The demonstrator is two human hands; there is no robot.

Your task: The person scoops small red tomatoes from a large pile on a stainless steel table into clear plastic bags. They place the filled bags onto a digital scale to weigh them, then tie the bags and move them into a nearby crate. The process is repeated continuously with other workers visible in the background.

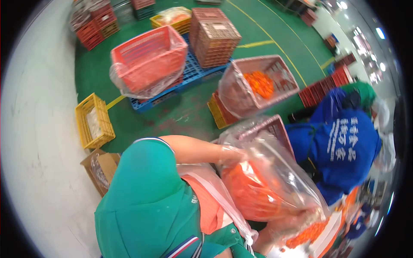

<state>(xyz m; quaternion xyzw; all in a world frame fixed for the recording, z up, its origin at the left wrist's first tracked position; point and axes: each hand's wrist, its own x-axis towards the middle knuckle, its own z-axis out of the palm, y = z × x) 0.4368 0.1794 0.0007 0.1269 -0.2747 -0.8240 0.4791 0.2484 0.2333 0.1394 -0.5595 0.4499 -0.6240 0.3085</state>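
Bright overhead lighting, glare on clear plastic, soft blur throughout, strong fisheye bending at the edges.

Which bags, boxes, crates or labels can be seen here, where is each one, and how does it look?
Clear plastic bag: held between both gloved hands, full of orange pieces.
Cardboard box: lower left on the floor, brown, open.
Yellow crate: left, by the wall, rectangular.
Red crate: on the blue pallet, lined with clear plastic.
Pink crate: centre right, plastic-lined, orange pieces inside.
White label: on the brown crate stack.
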